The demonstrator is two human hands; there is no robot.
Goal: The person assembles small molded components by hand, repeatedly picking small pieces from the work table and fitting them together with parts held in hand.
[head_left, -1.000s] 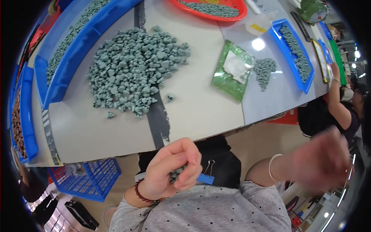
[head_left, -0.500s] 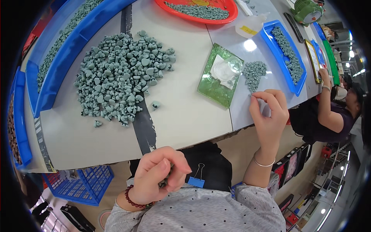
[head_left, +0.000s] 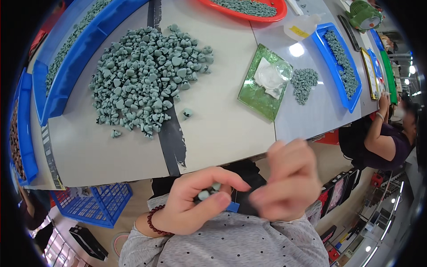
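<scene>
My left hand is curled in front of my body, with several small grey-green pieces in its hollow between thumb and fingers. Close to its fingertips is my right hand, blurred by motion, its fingers bent in and pinched together; whatever they hold is too smeared to make out. On the table ahead lies a big heap of grey-green knob-like pieces, with a stray piece beside it. Farther right, a green glittery slab bears a clear round dish on white material. A small pile of finer grey-green pieces sits beside the slab.
Long blue trays with similar pieces line the left side. At the back stands a red tray, and a smaller blue tray is on the right. A blue crate stands below the table. Another person works at far right.
My right hand has come from beside the small pile back toward my left hand. The left hand has turned, so the pieces in it now show more.
</scene>
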